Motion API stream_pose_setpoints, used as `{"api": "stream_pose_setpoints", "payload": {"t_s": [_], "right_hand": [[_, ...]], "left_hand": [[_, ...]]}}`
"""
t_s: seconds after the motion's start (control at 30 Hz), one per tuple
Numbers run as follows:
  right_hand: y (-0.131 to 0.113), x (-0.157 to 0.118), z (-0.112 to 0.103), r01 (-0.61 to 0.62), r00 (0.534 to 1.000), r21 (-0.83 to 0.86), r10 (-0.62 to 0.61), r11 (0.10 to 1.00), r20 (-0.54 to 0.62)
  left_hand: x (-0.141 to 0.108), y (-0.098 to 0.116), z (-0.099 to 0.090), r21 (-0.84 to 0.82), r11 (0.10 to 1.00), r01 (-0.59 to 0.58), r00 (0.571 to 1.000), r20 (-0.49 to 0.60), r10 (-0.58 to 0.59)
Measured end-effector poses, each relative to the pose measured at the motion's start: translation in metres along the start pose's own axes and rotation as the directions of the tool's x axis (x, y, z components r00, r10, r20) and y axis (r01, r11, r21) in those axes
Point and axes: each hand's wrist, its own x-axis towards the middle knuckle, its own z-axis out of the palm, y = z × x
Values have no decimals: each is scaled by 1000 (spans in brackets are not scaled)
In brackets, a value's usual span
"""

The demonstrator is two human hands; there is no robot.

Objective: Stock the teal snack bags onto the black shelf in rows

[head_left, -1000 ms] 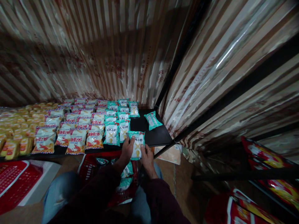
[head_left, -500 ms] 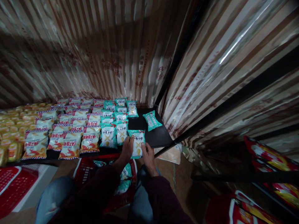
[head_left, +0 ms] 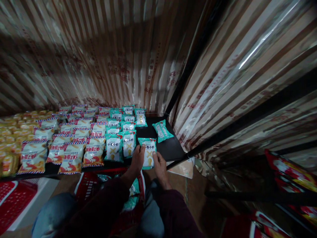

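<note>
Between my two hands is a teal and white snack bag (head_left: pixel 149 151), upright with its printed front toward me, at the shelf's front edge. My left hand (head_left: pixel 137 159) grips its left side, thumb on the front. On its right side my right hand (head_left: pixel 160 164) closes, with the thumb also in front. Just left stand rows of matching teal bags (head_left: pixel 129 145) on the black shelf (head_left: pixel 170 148). One more teal bag (head_left: pixel 162 130) lies flat at the shelf's right end, apart from the rows. The fingers behind the held bag are hidden.
White and orange snack bags (head_left: pixel 94 152) and yellow packs (head_left: pixel 10 162) fill the shelf's left. Below, a red basket (head_left: pixel 85 185) holds teal bags between my knees. A black post (head_left: pixel 177 91) and bar (head_left: pixel 198 148) frame the right end. Striped sheeting (head_left: pixel 119 66) hangs behind.
The view has shifted slightly. Both hands still hold the teal bag at the front edge, in nearly the same spot and a little more upright.
</note>
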Motion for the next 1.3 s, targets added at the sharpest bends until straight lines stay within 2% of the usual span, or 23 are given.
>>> {"api": "stream_pose_setpoints", "payload": {"t_s": [0.13,0.27,0.5,0.77,1.07,1.3], "right_hand": [[-12,6,-1,-33,999,63,31,997,24],[-20,15,-2,-26,1000,81,26,996,4],[-21,41,-3,5,1000,-68,-4,998,22],[-17,56,0,-1,1000,-217,3,976,10],[-19,62,5,64,998,-142,-64,988,11],[-16,67,12,104,994,-86,-108,991,-36]], "left_hand": [[1,1,2,-34,998,-54,998,-10,54],[0,1,6,27,997,-71,997,-1,71],[-8,-9,19,116,974,-193,980,-19,197],[0,-14,23,147,963,-225,972,-35,233],[15,-13,24,126,953,-277,955,-76,288],[27,-5,24,130,958,-255,957,-109,269]]}}
